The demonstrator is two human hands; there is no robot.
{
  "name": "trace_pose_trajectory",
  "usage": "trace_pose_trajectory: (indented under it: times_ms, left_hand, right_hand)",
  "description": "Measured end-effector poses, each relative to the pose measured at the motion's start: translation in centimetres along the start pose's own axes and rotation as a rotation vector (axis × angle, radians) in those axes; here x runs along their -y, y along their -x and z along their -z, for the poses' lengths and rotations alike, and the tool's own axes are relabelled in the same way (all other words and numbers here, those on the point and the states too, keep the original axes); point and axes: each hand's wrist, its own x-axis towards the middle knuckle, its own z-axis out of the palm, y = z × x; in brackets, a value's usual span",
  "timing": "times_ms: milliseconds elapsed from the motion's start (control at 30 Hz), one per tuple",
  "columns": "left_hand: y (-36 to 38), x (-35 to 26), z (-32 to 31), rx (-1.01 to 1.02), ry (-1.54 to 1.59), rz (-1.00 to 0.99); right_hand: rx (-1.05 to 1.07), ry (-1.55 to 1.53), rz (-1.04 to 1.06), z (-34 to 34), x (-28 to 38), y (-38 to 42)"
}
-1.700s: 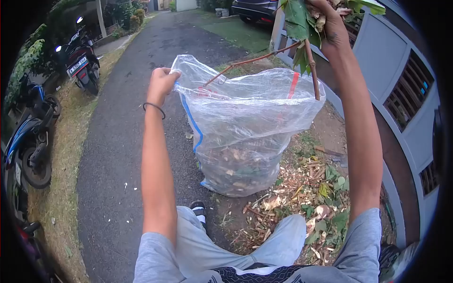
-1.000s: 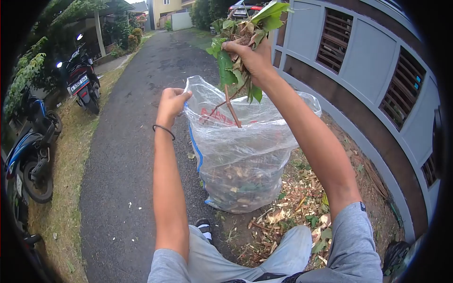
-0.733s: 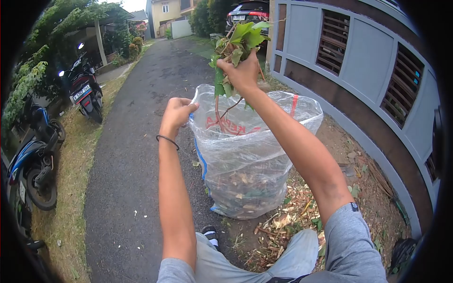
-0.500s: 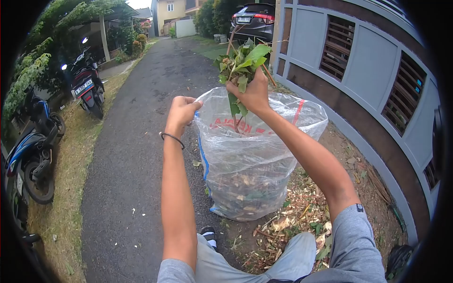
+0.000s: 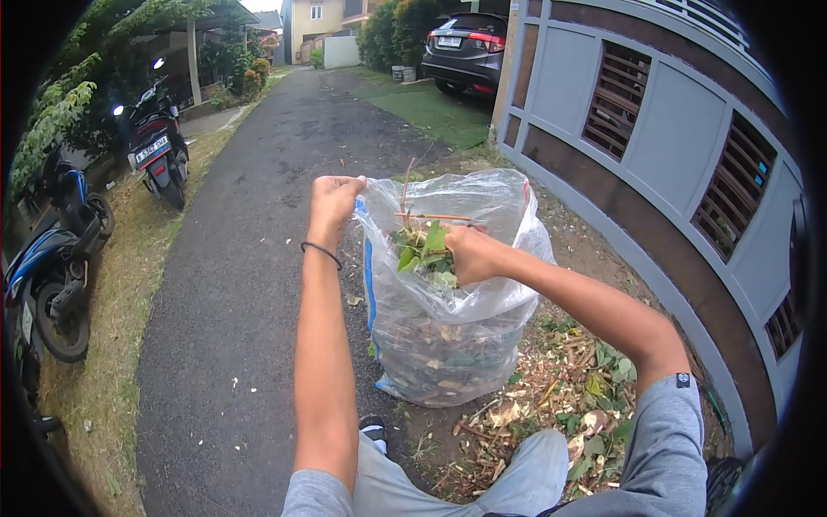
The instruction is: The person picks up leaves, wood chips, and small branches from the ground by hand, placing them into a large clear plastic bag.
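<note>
A large clear plastic bag point(image 5: 448, 332) with a blue stripe stands upright in front of me, its lower part filled with wood chips and leaves. My left hand point(image 5: 336, 202) pinches the bag's rim at the left and holds it up. Inside the bag's mouth, my right hand point(image 5: 474, 256) is closed around a bunch of green leaves and twigs point(image 5: 422, 248). Some thin stems stick up above the opening. The right fingertips are partly hidden by the leaves.
A pile of wood chips and leaves point(image 5: 551, 396) lies on the ground right of the bag, close to my knee. A grey wall point(image 5: 659, 129) runs along the right. Parked motorbikes point(image 5: 159, 146) stand on the left verge; a dark car point(image 5: 465, 52) is farther off.
My right hand has lowered the bunch of leaves from above the rim into the bag's mouth. The left hand stays on the rim, and the bag's right side has drawn inward.
</note>
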Motion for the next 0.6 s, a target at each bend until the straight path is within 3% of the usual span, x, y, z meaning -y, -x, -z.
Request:
trace_pose_trajectory:
  times_ms: [67, 133, 200, 233, 267, 333, 400, 567, 600]
  left_hand:
    - [0.4, -0.6, -0.4, 0.046, -0.003, 0.008]
    - [0.5, -0.8, -0.7, 0.095, -0.013, 0.014]
    - [0.7, -0.9, -0.7, 0.117, -0.035, -0.039]
    - [0.7, -1.2, -0.5, 0.12, -0.036, -0.037]
    - [0.8, -1.5, -0.1, 0.104, -0.04, -0.018]
    - [0.7, -1.7, 0.7, 0.094, -0.046, 0.005]
    - [0.5, -1.6, 1.4, 0.088, -0.02, 0.062]
    - [0.2, -1.4, 2.2, 0.11, -0.024, 0.026]
    - [0.5, -1.9, 2.4, 0.112, -0.049, 0.042]
  right_hand:
    - [0.226, 0.001, 0.042, -1.9, -2.4, -0.8]
    - [0.147, -0.015, 0.074, -0.5, -0.6, -0.5]
    - [0.169, -0.054, -0.079, -0.7, -2.7, -1.9]
    - [0.072, 0.097, 0.127, -3.4, -9.2, -3.1]
    - [0.171, 0.073, 0.081, 0.5, -5.9, -2.1]
    - [0.202, 0.077, -0.059, 2.2, -6.0, -2.4]
    - [0.327, -0.048, -0.744, 4.4, -5.3, -1.4]
    - [0.393, 0.184, -0.656, 9.0, -5.8, 0.7]
    - [0.372, 0.053, -0.56, 9.6, -6.3, 0.8]
